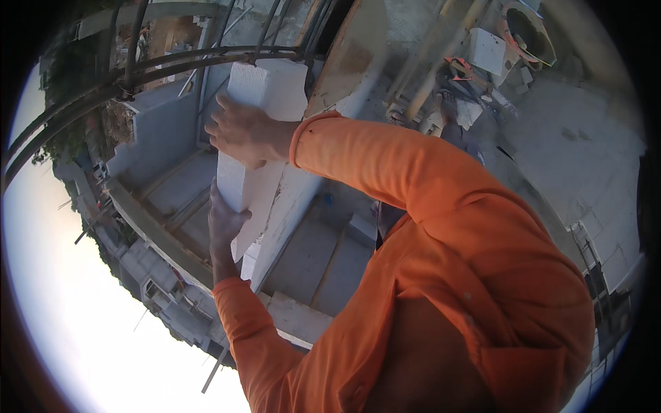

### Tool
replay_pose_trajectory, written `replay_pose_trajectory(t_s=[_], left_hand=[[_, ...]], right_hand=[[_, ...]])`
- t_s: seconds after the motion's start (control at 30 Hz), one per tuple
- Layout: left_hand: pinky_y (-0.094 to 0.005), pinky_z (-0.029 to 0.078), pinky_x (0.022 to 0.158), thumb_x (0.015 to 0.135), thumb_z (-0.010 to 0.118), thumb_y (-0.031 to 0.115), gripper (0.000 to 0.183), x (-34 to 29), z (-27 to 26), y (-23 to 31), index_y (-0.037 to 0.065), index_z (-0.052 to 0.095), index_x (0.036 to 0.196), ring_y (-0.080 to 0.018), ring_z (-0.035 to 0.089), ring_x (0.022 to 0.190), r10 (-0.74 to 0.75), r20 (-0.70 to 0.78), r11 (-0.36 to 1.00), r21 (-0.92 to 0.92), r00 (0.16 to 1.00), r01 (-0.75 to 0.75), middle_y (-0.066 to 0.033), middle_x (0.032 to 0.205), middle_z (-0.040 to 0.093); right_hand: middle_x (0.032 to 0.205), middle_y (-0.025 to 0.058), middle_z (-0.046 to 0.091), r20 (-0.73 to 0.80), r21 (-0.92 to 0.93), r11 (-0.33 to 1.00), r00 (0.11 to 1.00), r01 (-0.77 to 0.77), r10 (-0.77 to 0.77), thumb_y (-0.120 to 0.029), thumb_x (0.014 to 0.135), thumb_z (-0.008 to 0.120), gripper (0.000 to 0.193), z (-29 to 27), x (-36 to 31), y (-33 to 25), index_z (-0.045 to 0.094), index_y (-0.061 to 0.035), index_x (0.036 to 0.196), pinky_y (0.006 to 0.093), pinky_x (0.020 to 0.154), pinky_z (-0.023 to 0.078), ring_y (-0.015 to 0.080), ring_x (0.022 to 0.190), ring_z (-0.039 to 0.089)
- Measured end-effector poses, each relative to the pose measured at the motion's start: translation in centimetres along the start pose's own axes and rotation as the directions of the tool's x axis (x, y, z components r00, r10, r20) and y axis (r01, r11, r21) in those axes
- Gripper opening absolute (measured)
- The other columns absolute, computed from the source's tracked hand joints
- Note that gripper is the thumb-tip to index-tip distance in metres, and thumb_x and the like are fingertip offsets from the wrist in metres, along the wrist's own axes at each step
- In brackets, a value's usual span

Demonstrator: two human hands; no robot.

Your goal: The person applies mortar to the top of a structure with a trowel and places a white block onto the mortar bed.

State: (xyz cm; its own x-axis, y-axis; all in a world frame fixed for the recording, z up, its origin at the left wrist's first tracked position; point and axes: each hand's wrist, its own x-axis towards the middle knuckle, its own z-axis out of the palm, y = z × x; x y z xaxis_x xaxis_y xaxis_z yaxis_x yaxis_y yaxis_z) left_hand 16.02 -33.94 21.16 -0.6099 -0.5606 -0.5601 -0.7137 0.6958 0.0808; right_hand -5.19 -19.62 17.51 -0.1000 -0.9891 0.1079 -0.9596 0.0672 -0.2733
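A white building block (234, 180), long and pale with a rough face, lies along the top of a narrow wall (289, 199). Across its middle goes my right hand (249, 134), fingers bent over the outer edge, hiding that part of it. My left hand (226, 220) grips the near end from the outer side, its thumb toward the block's near face. Both of my sleeves are orange. The far end of the block reaches close to dark metal bars; whether it touches them I cannot tell.
Dark metal bars (127, 77) cross the upper left. Beyond the wall, on the left, the ground lies far below. At upper right are a round bucket (529, 33), a loose white block (487, 51), an orange-red object (460, 68) and rubble on the grey floor (578, 151).
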Motion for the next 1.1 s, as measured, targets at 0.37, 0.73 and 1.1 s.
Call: replay_pose_trajectory(t_s=[0.37, 0.73, 1.1], left_hand=[[-0.0469, 0.044, 0.096, 0.052, 0.072, 0.014, 0.103, -0.4, -0.6, 0.8, 0.001, 0.027, 0.143, -0.0421, 0.051, 0.116, 0.038, 0.009, 0.998, -0.045, 0.999, -0.037, -0.0254, 0.127, 0.050], [-0.0474, 0.043, 0.098, 0.051, 0.071, 0.014, 0.102, -0.2, 1.4, -2.7, 0.006, 0.029, 0.143, -0.0432, 0.050, 0.116, 0.087, -0.058, 0.994, 0.066, 0.995, -0.083, -0.0250, 0.125, 0.050], [-0.0471, 0.042, 0.100, 0.050, 0.073, 0.010, 0.098, -0.2, 1.7, -2.6, 0.003, 0.032, 0.139, -0.0422, 0.048, 0.119, 0.040, -0.070, 0.996, 0.082, 0.997, -0.034, -0.0229, 0.126, 0.050]], right_hand=[[0.110, 0.0010, 0.058, -0.024, 0.064, 0.998, 0.999, -0.030, 0.031, -0.029, 0.068, 0.071, 0.042, -0.5, -0.6, 0.1, 0.066, -0.0153, 0.107, 0.0463, 0.104, 0.027, 0.0185, 0.112, 0.052], [0.115, 0.0017, 0.057, -0.014, 0.121, 0.992, 0.999, -0.029, 0.031, -0.029, 0.072, 0.068, 0.040, 2.2, 0.1, -1.1, 0.066, -0.0168, 0.111, 0.0499, 0.107, 0.026, 0.0208, 0.115, 0.050], [0.114, 0.0012, 0.057, 0.058, 0.112, 0.994, 0.998, -0.005, -0.002, -0.026, 0.071, 0.069, 0.040, 1.3, 0.2, -1.2, 0.067, -0.0155, 0.109, 0.0531, 0.108, 0.025, 0.0206, 0.116, 0.051]])
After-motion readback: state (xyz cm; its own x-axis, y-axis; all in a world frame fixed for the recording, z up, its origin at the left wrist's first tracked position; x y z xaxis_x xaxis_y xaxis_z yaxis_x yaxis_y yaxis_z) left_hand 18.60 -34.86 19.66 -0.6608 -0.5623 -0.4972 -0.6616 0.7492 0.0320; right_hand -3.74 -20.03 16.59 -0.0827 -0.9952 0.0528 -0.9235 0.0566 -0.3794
